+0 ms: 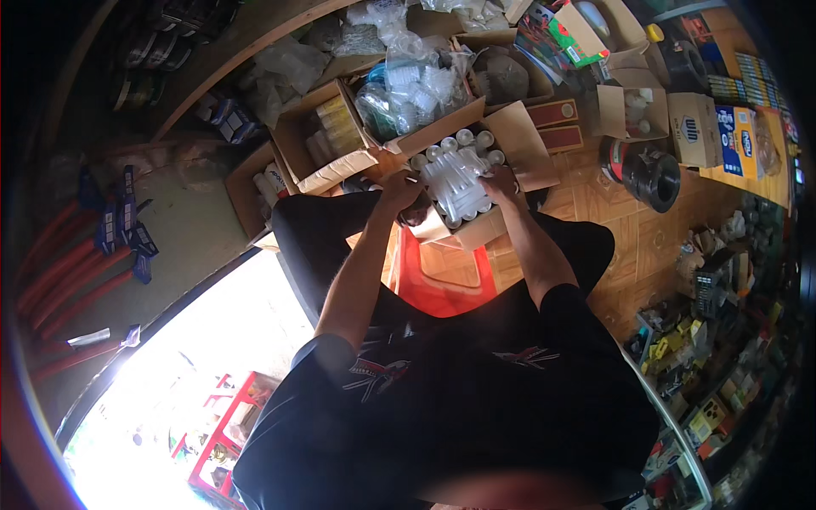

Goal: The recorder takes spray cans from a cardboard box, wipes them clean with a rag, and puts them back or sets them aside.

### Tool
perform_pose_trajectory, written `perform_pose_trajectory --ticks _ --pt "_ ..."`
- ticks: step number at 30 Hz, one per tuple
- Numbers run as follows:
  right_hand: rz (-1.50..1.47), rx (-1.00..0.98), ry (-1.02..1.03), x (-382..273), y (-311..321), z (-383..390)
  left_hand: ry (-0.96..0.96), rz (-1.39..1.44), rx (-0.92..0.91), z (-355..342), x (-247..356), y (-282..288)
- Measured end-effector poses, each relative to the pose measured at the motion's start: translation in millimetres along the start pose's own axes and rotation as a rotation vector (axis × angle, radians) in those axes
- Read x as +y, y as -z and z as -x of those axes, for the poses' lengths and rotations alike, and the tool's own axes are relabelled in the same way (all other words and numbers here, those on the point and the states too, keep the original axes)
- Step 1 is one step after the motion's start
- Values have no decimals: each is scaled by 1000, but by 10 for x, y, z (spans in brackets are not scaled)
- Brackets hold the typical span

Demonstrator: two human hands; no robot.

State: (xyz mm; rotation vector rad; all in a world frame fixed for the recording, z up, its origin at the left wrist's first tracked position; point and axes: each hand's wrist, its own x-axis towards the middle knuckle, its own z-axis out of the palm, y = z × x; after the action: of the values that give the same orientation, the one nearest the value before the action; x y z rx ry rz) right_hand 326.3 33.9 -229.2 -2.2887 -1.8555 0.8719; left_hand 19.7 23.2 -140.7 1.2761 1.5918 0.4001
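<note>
White tubes (457,189) fill an open cardboard box (481,232), hands (401,192) (500,184) apart at either side, grip unclear.

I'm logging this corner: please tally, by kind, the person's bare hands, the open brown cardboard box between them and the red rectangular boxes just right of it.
Bare hands: 2, left hand and right hand
Open brown cardboard box holding white plastic tubes: 1
Red rectangular boxes: 2
Total: 5

Black T-shirt (459,399), chest prints (377,371), dark trousers (313,242)
</note>
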Motion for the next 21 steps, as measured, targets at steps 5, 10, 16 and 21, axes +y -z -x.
perform_pose_trajectory --ticks 5,10,16,21 --pt "-238 -23 52 81 112 110 114 113 21 39 -183 -186" --pt "-746 -224 263 20 849 510 229 304 -172 304 225 -76" --pt "-885 -298 235 -745 1810 531 -87 693 -340 252 510 254" --pt "-978 9 389 -1195 2347 389 -421 1050 -262 -102 715 921"
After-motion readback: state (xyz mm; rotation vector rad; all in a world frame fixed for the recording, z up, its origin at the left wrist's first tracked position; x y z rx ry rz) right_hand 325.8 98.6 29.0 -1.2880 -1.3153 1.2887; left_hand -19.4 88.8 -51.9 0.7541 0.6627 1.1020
